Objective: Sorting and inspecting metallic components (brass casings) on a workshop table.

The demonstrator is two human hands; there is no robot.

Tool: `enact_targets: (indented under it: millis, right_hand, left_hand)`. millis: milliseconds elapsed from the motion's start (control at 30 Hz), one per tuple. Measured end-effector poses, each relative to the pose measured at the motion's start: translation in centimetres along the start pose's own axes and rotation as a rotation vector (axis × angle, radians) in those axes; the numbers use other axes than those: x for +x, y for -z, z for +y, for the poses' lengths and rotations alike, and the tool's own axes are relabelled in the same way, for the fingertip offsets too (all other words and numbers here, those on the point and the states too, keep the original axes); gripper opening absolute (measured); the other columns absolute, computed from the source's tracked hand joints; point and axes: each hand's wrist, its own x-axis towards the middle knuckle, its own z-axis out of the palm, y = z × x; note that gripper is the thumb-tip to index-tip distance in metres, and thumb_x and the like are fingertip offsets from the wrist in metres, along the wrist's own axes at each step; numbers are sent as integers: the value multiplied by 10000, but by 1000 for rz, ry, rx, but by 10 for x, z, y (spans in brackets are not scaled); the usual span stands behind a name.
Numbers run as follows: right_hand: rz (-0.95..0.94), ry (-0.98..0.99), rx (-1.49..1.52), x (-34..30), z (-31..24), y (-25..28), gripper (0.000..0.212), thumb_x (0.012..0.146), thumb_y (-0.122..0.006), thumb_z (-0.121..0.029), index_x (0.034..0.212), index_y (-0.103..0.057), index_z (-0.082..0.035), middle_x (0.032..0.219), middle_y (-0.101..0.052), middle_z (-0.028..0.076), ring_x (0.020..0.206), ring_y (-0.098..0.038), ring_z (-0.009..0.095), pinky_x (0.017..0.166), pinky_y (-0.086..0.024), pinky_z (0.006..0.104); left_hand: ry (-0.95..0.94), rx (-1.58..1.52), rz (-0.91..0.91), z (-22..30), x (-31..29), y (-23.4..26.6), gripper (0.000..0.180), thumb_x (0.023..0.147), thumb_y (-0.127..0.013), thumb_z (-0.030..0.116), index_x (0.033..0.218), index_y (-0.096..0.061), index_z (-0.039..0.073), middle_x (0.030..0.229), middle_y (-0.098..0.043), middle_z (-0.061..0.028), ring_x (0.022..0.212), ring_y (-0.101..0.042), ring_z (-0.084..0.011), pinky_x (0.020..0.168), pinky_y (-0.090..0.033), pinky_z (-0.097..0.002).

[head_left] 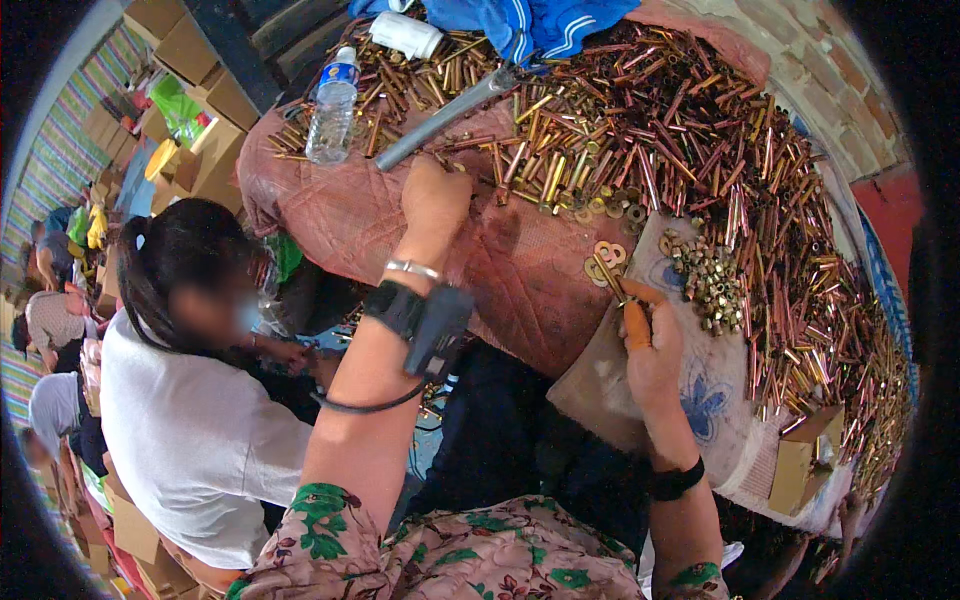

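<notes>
My right hand (652,350) is closed on a thin brass-coloured metal rod (607,275), which points up and left from the fingertips. An orange cover sits on one of its fingers. Just beyond the rod lie several flat brass washers (606,256) on the reddish quilted cloth. My left hand (437,205) is curled with its knuckles up over the same cloth, close to the near end of a grey tube (445,118). Its fingertips are mostly hidden, so I cannot make out what they hold. To the right of my right hand is a heap of small metal nuts (712,280).
A large pile of metal rods and sleeves (660,120) covers the far and right side. A plastic bottle (333,110) and a white roll (405,35) stand or lie far left. An opened cardboard box (805,460) is at right. A co-worker (190,430) sits close on my left.
</notes>
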Motion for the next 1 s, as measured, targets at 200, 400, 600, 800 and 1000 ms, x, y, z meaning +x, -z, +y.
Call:
enact_targets:
  millis: [200, 400, 600, 800, 1000]
  right_hand:
    - [-13, 10, 49, -5, -4, 7, 195, 874, -524, -72, 1056, -592, -48, 736, -541, -5, 658, -468, 68, 593, -388, 223]
    - [-88, 62, 21, -36, -36, 8, 187, 867, -535, -58, 1044, -592, -35, 721, -535, -8, 645, -458, 64, 586, -393, 220]
    - [-64, 105, 1, -46, -48, 15, 184, 864, -536, -47, 1040, -587, -31, 689, -519, -12, 615, -444, 69, 553, -379, 226]
    - [-58, 163, -94, -49, -51, 13, 179, 846, -559, -48, 1023, -580, -25, 714, -566, 74, 623, -517, 149, 558, -416, 277]
    - [46, 454, -376, -51, -42, 2, 267, 818, -569, -55, 1083, -552, -27, 870, -589, 156, 701, -583, 313, 579, -458, 369]
  left_hand:
    - [342, -1439, -553, 1, -82, 0, 75, 843, -516, 42, 884, -535, -17, 885, -597, -132, 793, -615, -240, 786, -542, -410]
    - [492, -1590, -671, 12, -126, -2, 102, 874, -512, 73, 903, -521, -24, 916, -597, -156, 905, -613, -289, 845, -521, -431]
    - [471, -1554, -660, 12, -137, -8, 130, 840, -569, 84, 912, -539, -21, 948, -599, -177, 942, -598, -322, 843, -515, -446]
    - [466, -1434, -657, 27, -152, -4, 123, 863, -539, 93, 933, -494, 4, 928, -596, -151, 909, -617, -293, 796, -529, -414]
    - [466, -1401, -682, 29, -168, -16, 138, 869, -536, 91, 952, -451, 20, 910, -590, -139, 845, -630, -265, 733, -543, -388]
